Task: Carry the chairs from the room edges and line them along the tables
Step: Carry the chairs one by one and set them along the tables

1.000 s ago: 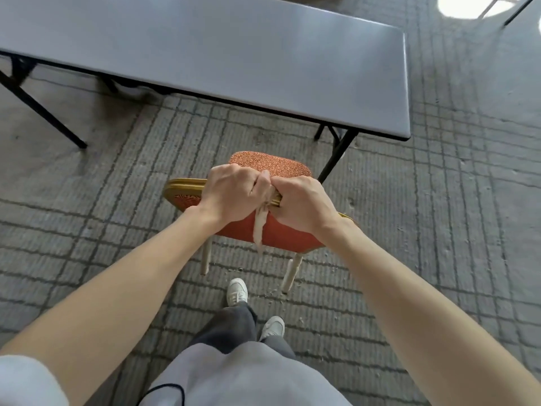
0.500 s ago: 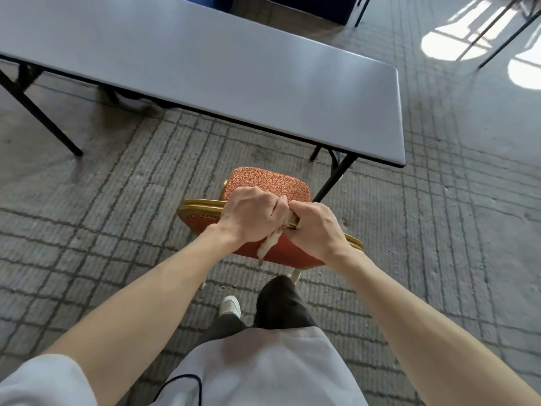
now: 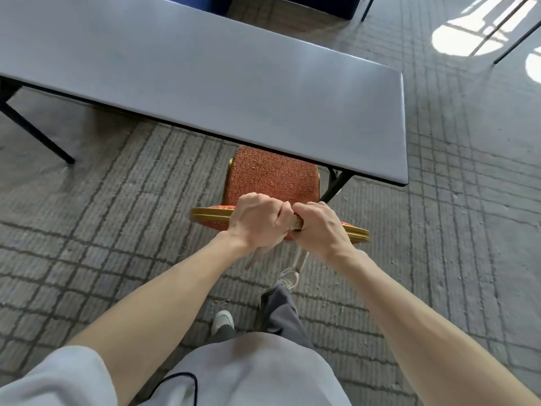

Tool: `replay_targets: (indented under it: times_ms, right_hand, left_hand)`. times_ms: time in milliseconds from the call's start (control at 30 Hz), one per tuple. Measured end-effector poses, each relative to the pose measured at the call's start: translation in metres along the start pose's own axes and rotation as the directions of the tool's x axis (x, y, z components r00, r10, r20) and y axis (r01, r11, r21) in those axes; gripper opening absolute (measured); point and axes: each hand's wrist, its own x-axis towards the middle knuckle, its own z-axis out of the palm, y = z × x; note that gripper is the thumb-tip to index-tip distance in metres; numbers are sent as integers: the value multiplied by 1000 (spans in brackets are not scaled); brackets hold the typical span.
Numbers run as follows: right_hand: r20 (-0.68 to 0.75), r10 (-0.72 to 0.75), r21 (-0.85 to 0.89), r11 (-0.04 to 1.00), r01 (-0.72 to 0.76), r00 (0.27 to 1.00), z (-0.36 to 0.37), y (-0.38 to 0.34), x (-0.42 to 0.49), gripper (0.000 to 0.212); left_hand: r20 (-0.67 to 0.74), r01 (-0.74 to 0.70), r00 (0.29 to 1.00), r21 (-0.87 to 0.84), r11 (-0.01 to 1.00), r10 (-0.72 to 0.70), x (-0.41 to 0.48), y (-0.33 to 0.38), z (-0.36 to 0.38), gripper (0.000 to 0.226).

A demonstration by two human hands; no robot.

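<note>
In the head view, the chair (image 3: pixel 272 177) is at the near long edge of the worktop (image 3: pixel 205 77), close to its right end, with the front of its seat just under that edge. The seat is padded, in rough red-orange patterned fabric, and the frame is smooth gold metal. The left hand (image 3: pixel 257 224) and the right hand (image 3: pixel 319 227) curl tightly round the curved top rail, knuckles touching. The worktop is a flat grey rectangle on thin black legs.
</note>
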Motion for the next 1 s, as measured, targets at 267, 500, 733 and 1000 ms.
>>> replay_targets:
  times_ms: [267, 500, 733, 1000]
  right_hand:
    - [62, -54, 21, 998, 53, 997, -36, 76, 96, 11]
    - [45, -65, 50, 997, 62, 997, -82, 96, 164, 13]
    - [40, -72, 46, 997, 70, 997, -89, 98, 174, 18]
    - [8, -30, 19, 999, 30, 1000, -79, 96, 161, 4]
  left_hand:
    - [15, -22, 1000, 64, 998, 21, 120, -5, 20, 50]
    - [21, 34, 999, 65, 997, -35, 201, -5, 0, 52]
    - [18, -13, 1000, 65, 998, 12, 213, -13, 1, 54]
    - [50, -92, 995, 34, 995, 91, 202, -15, 4, 56]
